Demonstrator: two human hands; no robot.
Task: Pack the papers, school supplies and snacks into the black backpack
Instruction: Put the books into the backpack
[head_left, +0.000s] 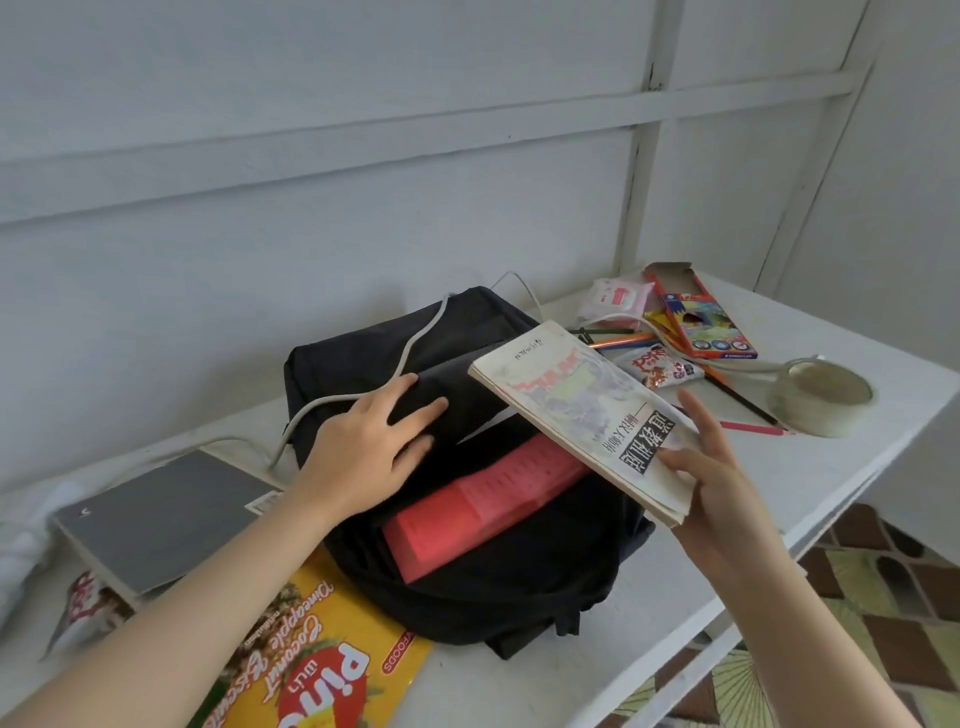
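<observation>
- A yellow biscuit pack (322, 670) lies nearest on the worktop (810, 467).
- The black backpack (519, 587) lies open, with a red folder (483, 509) inside.
- The left hand (363, 441) rests on its flap, fingers spread flat.
- The right hand (711, 457) pinches a worn book (582, 410) above the opening.

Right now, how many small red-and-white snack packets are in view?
2 packets: one among coloured pencils at right; one under the grey notebook at left. The black backpack may hide more.
</observation>
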